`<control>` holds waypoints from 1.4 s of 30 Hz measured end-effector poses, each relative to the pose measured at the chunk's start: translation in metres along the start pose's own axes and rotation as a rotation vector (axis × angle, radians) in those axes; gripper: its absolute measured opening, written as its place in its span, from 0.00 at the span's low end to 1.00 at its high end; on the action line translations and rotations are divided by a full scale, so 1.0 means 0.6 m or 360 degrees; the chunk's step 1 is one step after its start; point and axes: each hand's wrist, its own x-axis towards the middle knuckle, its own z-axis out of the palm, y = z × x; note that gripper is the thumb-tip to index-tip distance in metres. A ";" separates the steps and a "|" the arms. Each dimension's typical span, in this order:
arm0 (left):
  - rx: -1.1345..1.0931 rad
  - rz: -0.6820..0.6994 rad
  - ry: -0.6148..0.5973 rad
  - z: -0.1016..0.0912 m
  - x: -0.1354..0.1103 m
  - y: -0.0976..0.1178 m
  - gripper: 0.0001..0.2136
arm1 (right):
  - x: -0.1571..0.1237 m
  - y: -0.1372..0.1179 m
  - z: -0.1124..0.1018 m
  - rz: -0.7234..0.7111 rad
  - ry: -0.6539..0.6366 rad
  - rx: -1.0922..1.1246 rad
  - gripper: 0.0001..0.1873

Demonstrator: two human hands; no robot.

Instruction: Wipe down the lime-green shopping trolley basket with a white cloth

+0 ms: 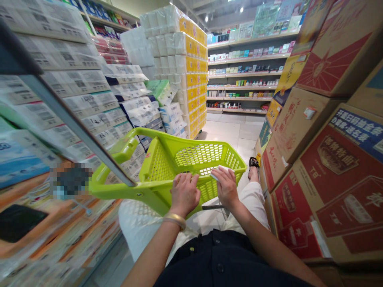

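A lime-green wheeled shopping basket (197,140) with slotted sides stands tilted in front of me, and its metal pull handle (86,135) slants up to the left. My left hand (184,194), with a gold-coloured bangle at the wrist, is curled over the near rim. To its right, my right hand (226,186) is closed on a folded white piece (216,172) that looks like a tissue or wipe, pressed against the same rim near the corner. Its exact kind cannot be made out. The basket's bottom is partly hidden by the near wall and my hands.
Stacks of wrapped tissue packs (80,87) rise on the left, with a tall pile of yellow-and-white paper rolls (193,79) behind. Cardboard cartons (338,159) line the right side closely. Farther back are shelves of small goods (245,73). A dark phone-like slab (20,222) lies at left.
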 end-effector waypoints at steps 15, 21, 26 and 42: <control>-0.0013 -0.0006 0.0000 0.002 -0.001 -0.001 0.18 | -0.003 0.006 0.002 -0.0010 0.0016 0.0024 0.22; -0.0011 -0.0008 0.0012 0.002 -0.003 -0.001 0.18 | -0.001 0.063 -0.014 0.0328 0.0281 -0.0074 0.21; -0.0004 -0.0004 0.0010 0.000 0.000 0.001 0.17 | -0.002 0.017 -0.001 0.0072 0.0091 -0.0005 0.21; -0.0014 0.0000 -0.0018 0.000 0.000 0.000 0.18 | -0.003 0.006 0.003 -0.0010 0.0056 0.0011 0.21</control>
